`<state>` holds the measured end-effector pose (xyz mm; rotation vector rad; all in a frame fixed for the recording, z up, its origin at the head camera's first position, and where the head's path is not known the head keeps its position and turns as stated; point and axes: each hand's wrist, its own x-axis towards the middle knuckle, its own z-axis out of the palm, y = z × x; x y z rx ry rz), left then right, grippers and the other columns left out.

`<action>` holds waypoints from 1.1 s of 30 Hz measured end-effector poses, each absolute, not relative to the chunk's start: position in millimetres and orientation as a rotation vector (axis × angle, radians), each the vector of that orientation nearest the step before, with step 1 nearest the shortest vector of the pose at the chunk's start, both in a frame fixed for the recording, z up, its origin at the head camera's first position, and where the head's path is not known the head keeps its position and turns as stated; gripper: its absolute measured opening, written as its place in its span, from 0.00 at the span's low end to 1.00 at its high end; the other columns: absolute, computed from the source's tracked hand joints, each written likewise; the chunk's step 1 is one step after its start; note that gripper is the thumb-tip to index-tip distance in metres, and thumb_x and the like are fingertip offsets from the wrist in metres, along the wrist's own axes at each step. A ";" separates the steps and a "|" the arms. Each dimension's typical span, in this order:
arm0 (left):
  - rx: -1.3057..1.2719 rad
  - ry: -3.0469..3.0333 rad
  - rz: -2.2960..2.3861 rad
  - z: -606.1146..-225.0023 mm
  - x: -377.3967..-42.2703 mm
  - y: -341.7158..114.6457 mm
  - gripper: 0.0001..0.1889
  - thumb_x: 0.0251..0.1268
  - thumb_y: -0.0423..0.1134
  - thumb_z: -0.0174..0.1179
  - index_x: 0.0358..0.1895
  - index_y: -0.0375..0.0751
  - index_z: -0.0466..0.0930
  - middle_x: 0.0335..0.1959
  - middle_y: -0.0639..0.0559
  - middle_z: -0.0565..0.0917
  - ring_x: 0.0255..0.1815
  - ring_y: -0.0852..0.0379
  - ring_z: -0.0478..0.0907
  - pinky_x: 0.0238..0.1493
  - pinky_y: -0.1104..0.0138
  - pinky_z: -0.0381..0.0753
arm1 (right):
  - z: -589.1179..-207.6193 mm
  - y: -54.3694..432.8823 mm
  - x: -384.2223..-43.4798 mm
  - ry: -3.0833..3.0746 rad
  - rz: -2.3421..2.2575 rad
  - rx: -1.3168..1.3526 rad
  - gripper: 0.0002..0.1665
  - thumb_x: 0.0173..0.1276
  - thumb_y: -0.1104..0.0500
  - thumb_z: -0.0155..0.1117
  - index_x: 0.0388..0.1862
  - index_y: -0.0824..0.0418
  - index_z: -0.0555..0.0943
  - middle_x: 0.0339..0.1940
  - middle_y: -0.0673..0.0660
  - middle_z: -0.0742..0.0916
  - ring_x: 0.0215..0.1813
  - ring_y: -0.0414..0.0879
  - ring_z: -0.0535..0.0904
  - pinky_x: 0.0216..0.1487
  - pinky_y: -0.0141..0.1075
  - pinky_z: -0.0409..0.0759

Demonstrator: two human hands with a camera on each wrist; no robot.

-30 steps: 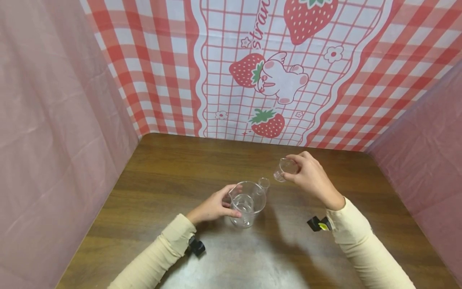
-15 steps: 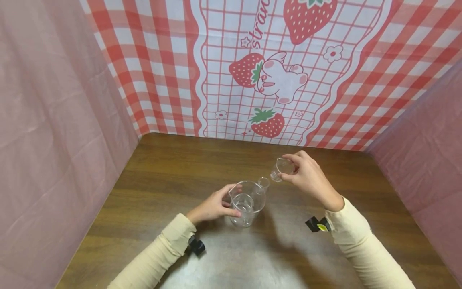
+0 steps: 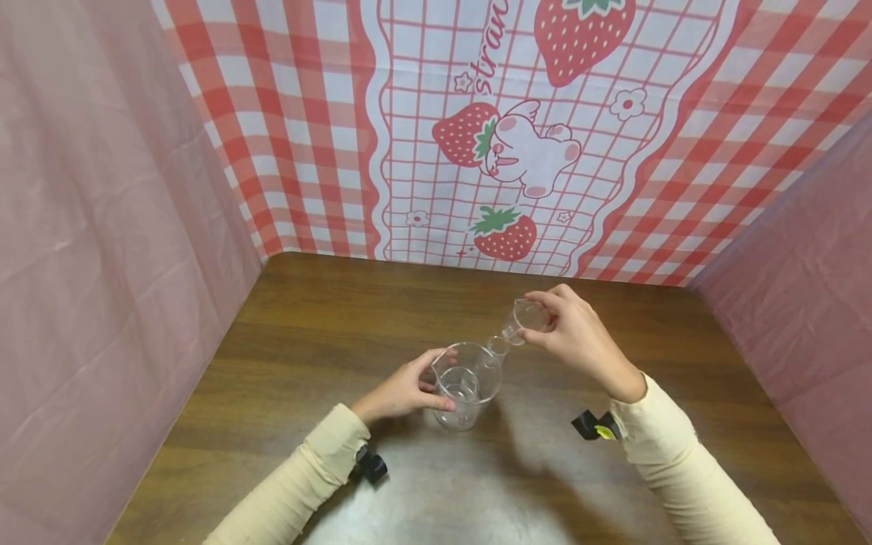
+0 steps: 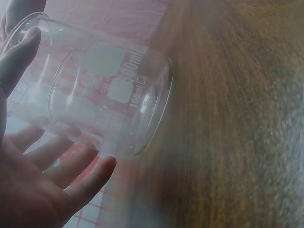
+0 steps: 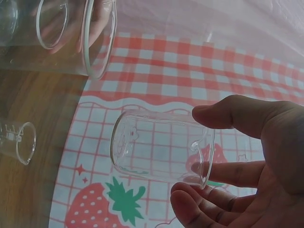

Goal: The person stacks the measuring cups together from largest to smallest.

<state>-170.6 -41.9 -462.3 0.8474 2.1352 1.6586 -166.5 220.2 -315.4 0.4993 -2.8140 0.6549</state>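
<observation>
A large clear glass beaker stands on the table with a smaller beaker nested inside it. My left hand holds the large one from its left side, thumb near the rim and fingers around the far wall; white markings show on the glass in the left wrist view. My right hand pinches a small beaker near its rim between thumb and fingers, holding it above the table with nothing visible in it. The smallest beaker stands just behind and right of the large one, below the held beaker.
A brown wooden table lies under everything. At its back hangs a red-and-white checked strawberry cloth. Pink curtains rise on the left and right sides.
My right hand has moved slightly left with its small beaker, closer to the smallest beaker. My left hand and the large beaker have stayed in place.
</observation>
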 end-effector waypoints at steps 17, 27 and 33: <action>0.852 2.132 1.655 -461.8 -170.1 -42.4 0.41 0.54 0.34 0.71 0.71 0.36 0.60 0.71 0.35 0.67 0.69 0.38 0.69 0.62 0.51 0.79 | -314.5 214.1 -162.0 -2.804 0.694 0.556 0.29 0.53 0.59 0.76 0.54 0.65 0.81 0.35 0.58 0.78 0.32 0.45 0.74 0.31 0.33 0.72; 0.858 2.130 1.652 -463.4 -171.6 -43.0 0.41 0.54 0.35 0.71 0.71 0.36 0.60 0.71 0.35 0.68 0.69 0.39 0.69 0.62 0.52 0.80 | -313.3 209.6 -159.2 -2.812 0.715 0.578 0.30 0.53 0.59 0.77 0.55 0.66 0.81 0.35 0.58 0.78 0.32 0.44 0.74 0.31 0.32 0.74; 0.859 2.122 1.661 -463.7 -171.1 -42.7 0.41 0.54 0.34 0.71 0.71 0.35 0.60 0.71 0.33 0.67 0.69 0.39 0.69 0.62 0.51 0.79 | -312.4 206.8 -157.3 -2.817 0.727 0.595 0.30 0.53 0.59 0.77 0.55 0.66 0.81 0.35 0.57 0.78 0.33 0.44 0.74 0.31 0.32 0.74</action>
